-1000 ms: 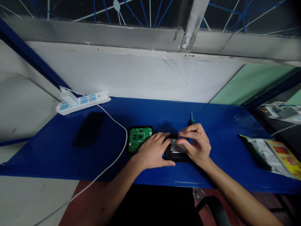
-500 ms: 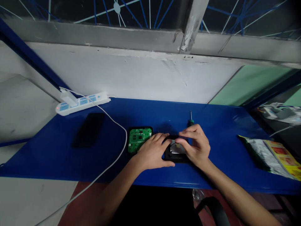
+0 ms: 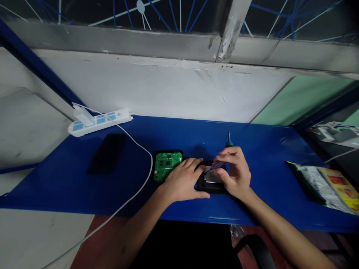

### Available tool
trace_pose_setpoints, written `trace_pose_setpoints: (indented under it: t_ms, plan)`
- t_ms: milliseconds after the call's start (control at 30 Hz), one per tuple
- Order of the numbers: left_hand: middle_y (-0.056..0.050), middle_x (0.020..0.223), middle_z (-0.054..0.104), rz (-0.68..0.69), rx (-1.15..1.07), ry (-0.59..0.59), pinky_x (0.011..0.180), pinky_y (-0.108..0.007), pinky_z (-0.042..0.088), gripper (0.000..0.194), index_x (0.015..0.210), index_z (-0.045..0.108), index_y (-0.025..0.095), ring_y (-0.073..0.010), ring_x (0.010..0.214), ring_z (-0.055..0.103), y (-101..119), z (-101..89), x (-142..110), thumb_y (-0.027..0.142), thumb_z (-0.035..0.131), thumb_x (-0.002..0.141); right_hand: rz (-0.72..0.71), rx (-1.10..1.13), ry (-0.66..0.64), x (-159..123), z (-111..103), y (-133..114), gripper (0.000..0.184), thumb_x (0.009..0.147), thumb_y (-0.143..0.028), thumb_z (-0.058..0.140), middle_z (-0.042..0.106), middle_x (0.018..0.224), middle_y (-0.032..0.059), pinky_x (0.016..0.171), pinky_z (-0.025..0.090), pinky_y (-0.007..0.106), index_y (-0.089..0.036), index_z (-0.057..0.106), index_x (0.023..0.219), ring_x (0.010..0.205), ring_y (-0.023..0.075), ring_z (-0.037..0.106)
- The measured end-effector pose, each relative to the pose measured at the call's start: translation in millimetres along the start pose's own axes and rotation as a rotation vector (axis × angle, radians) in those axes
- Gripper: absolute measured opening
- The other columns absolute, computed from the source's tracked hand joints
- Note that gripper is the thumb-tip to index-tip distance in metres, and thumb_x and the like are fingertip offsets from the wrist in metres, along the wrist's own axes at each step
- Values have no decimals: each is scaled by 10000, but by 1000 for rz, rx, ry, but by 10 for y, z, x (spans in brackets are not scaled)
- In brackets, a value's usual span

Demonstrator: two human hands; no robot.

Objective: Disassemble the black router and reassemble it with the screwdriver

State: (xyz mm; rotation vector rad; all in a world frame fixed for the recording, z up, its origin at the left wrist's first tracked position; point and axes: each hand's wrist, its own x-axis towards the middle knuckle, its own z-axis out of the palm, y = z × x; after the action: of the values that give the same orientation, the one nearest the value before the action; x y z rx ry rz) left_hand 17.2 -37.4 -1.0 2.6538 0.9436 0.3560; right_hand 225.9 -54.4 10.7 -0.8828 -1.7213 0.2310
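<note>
Your right hand (image 3: 237, 172) pinches a purple-handled tool (image 3: 218, 164), its shaft slanting leftward over the metal plate (image 3: 211, 179) in the black casing (image 3: 214, 189), just left of that hand; your left hand (image 3: 183, 181), thumb and fingers apart, straddles the casing's left end.

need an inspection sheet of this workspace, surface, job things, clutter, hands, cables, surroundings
Surface: glossy blue table
Job's things: black case with metal plate; green circuit board; green-handled screwdriver
Clutter: dark flat object left, shiny packet right
Hands: left hand spread, fingers at the case; right hand pinches small purple tool over the plate
Cables: white cable from power strip, over table's front edge
Surroundings: white wall, green panel
</note>
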Motion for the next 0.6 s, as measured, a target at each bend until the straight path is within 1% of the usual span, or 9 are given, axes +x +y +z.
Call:
trace_pose_setpoints:
  t_ms: [100, 167, 233, 300, 367, 433, 467, 533, 600]
  plan:
    - [-135, 1484, 502, -3, -2, -7, 1120, -505, 425, 840, 1385, 492, 201, -349, 1337, 490, 4, -2, -2, 692, 756, 756, -16, -17, 11, 26, 8, -7, 271, 855, -228, 755, 604, 995, 66, 701, 553, 410, -279, 691, 1114, 886, 224, 607]
    - [-135, 1495, 492, -2, 0, -8, 1126, -500, 420, 863, 1409, 470, 200, -347, 1344, 483, 4, 1, -4, 691, 756, 759, -28, -6, 26, 34, 20, -18, 315, 827, -145, 775, 626, 956, 49, 676, 561, 382, -287, 699, 1098, 849, 206, 620]
    - [-138, 1499, 485, 5, 5, -3, 1136, -499, 410, 868, 1414, 464, 196, -347, 1347, 478, 1, 6, -5, 694, 751, 763, -17, 20, 34, 27, 33, -33, 377, 828, -87, 754, 667, 950, 43, 695, 580, 383, -290, 692, 1139, 848, 203, 652]
    - [-142, 1496, 484, 14, 10, 3, 1143, -501, 402, 858, 1401, 476, 186, -348, 1347, 477, -3, 9, -7, 698, 744, 767, 46, 66, 25, 5, 41, -48, 410, 884, -77, 676, 707, 1022, 58, 738, 603, 398, -288, 653, 1235, 889, 209, 696]
    - [-144, 1493, 485, 16, 15, 5, 1140, -503, 405, 838, 1384, 490, 182, -349, 1346, 478, -4, 9, -9, 697, 740, 772, 119, 112, -4, -16, 39, -58, 406, 956, -103, 559, 715, 1140, 84, 772, 618, 407, -282, 602, 1317, 949, 213, 725]
    - [-141, 1492, 488, 12, 15, 3, 1131, -505, 415, 826, 1373, 500, 187, -352, 1344, 480, -5, 8, -11, 694, 744, 768, 145, 117, -40, -22, 28, -59, 385, 993, -144, 485, 682, 1253, 106, 789, 624, 417, -277, 587, 1339, 992, 218, 725]
    - [-140, 1493, 488, 9, 12, 3, 1128, -509, 417, 825, 1372, 500, 192, -354, 1344, 481, -5, 9, -12, 694, 747, 765, 133, 88, -45, -18, 22, -56, 366, 992, -167, 498, 667, 1266, 108, 793, 622, 425, -280, 600, 1325, 996, 221, 716]
    - [-140, 1498, 485, 8, 4, 2, 1127, -517, 417, 833, 1381, 491, 198, -357, 1345, 480, -5, 11, -14, 696, 747, 764, 81, -12, -20, 0, 11, -45, 335, 947, -200, 610, 660, 1178, 94, 771, 611, 428, -295, 650, 1266, 960, 225, 685]
    - [-143, 1501, 481, 11, -2, 0, 1129, -519, 415, 837, 1389, 482, 196, -357, 1347, 479, -7, 15, -15, 694, 743, 769, 22, -99, 26, 20, 8, -33, 371, 876, -175, 717, 653, 1011, 64, 714, 589, 400, -311, 685, 1219, 887, 216, 647]
